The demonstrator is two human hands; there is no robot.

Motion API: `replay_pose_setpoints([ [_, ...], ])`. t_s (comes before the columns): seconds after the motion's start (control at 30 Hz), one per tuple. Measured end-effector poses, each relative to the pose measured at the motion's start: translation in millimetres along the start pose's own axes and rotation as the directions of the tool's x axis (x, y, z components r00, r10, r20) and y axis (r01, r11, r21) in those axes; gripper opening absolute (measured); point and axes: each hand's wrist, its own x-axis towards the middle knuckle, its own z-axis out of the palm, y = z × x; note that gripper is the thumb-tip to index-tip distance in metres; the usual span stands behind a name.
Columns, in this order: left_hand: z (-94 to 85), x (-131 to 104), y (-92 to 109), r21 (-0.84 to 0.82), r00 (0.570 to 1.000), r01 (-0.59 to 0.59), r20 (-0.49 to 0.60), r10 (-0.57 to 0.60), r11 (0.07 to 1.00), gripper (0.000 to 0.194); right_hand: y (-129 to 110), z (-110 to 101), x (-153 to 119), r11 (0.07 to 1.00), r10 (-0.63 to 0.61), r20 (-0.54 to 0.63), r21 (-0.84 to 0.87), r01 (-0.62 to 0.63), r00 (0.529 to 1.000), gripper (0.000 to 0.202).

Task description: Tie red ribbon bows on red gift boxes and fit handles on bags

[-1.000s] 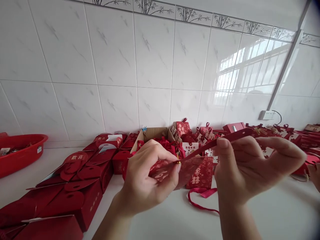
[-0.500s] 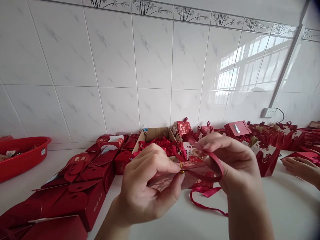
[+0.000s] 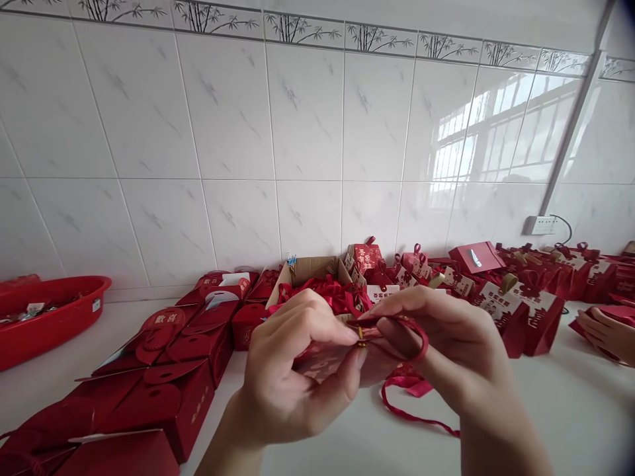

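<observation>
My left hand (image 3: 292, 377) is closed, pinching the top edges of a red patterned gift box (image 3: 322, 360) beside small gold-coloured eyelets (image 3: 362, 343). Most of the box is hidden behind the fingers. A dark red ribbon (image 3: 423, 340) runs from the eyelets and loops round the fingertips of my right hand (image 3: 456, 344), which grips it. The ribbon's far end under those fingers is hidden. Below the box, a loose length of red ribbon (image 3: 417, 418) lies on the white table (image 3: 377, 449).
Red boxes (image 3: 163, 403) stand in rows at left, beyond them a red basin (image 3: 59, 330). A cardboard box (image 3: 317, 266) of red ribbons is at the back. Finished-looking red gift boxes (image 3: 540, 317) crowd the right, where another person's hand (image 3: 605, 334) holds something red.
My right hand has turned and come closer to my left, its fingertips now at the box's top edge. The ribbon loop has become smaller. The left hand keeps its pinch.
</observation>
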Motion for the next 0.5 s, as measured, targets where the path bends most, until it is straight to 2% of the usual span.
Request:
replay_pose_setpoints([
  [0.3, 2.5, 0.0, -2.1, -0.008, 1.0, 0.017, 0.006, -0.017, 1.0, 0.026, 2.1, 0.1, 4.0, 0.999, -0.032, 0.047, -0.01, 0.032, 0.998, 0.01],
  [0.5, 2.8, 0.4, -2.0, 0.051, 1.0, -0.023, -0.017, 0.024, 0.998, 0.024, 1.8, -0.3, 5.4, 1.0, -0.023, 0.084, 0.006, 0.022, 0.996, 0.011],
])
